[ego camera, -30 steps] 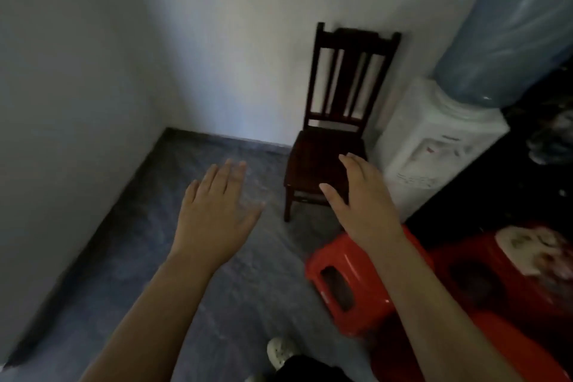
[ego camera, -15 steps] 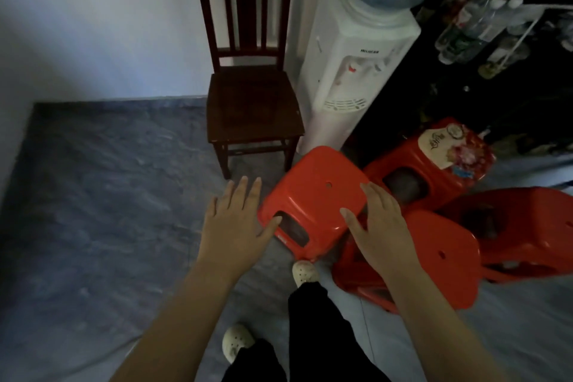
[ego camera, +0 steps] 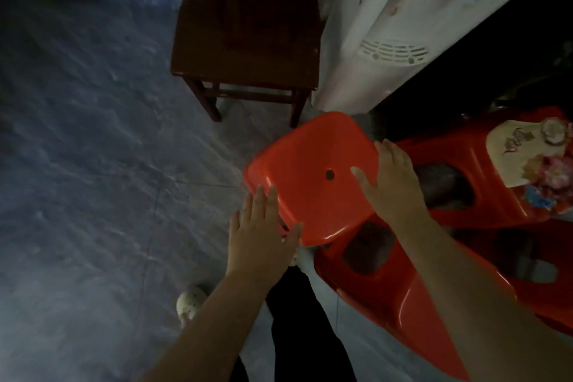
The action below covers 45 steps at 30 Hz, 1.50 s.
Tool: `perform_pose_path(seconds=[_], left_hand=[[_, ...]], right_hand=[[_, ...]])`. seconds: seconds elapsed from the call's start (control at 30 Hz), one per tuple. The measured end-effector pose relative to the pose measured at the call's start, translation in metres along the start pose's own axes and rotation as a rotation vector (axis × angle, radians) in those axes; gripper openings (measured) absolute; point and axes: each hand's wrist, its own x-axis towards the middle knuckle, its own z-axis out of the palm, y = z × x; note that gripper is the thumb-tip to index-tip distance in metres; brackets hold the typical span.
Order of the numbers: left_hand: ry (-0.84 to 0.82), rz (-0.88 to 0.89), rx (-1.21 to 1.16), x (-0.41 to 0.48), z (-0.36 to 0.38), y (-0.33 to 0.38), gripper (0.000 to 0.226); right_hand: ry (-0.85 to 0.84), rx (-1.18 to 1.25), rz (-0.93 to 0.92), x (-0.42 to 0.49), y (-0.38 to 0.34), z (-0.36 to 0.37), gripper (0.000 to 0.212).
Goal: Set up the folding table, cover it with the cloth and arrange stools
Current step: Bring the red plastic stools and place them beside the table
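Observation:
A red plastic stool (ego camera: pixel 310 174) with a small hole in its seat stands on the floor just ahead of my feet. My left hand (ego camera: pixel 263 229) lies flat at its near-left corner, fingers apart. My right hand (ego camera: pixel 390 180) rests spread on the seat's right edge, thumb on top. Neither hand has closed around the stool. More red stools lie tipped on the right: one (ego camera: pixel 387 273) under my right forearm, one (ego camera: pixel 483 177) behind it with a floral sticker (ego camera: pixel 533 158) on its seat. No folding table or cloth is in view.
A dark wooden chair (ego camera: pixel 248 31) stands against the wall ahead. A white water dispenser (ego camera: pixel 387 25) stands to its right, a dark cabinet beyond it. Grey stone floor (ego camera: pixel 93 164) stretches to the left. My legs and white shoes (ego camera: pixel 189 304) are at the bottom.
I have leaned down and closer to the stools. Both hands went from hovering in the air to touching the nearest red stool's seat.

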Motion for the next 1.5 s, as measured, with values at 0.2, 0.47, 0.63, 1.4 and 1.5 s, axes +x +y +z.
perform_pose_path(seconds=[0.2, 0.47, 0.63, 1.4, 1.5], left_hand=[[-0.034, -0.164, -0.148, 0.064, 0.085, 0.02, 0.09], [0.028, -0.461, -0.634, 0.113, 0.138, 0.016, 0.107], [0.032, -0.493, -0.902, 0.118, 0.149, 0.013, 0.112], [0.602, -0.717, -1.169, -0.07, 0.033, -0.344, 0.116], [0.742, -0.767, -1.2, -0.129, 0.02, -0.429, 0.107]], right_hand=[[-0.119, -0.001, 0.051, 0.066, 0.055, 0.072, 0.089], [-0.152, 0.126, 0.162, 0.1, 0.089, 0.129, 0.111], [-0.1, 0.141, 0.182, 0.107, 0.089, 0.133, 0.108], [-0.175, 0.128, -0.364, -0.045, -0.34, 0.165, 0.085], [-0.201, 0.12, -0.489, -0.101, -0.422, 0.19, 0.074]])
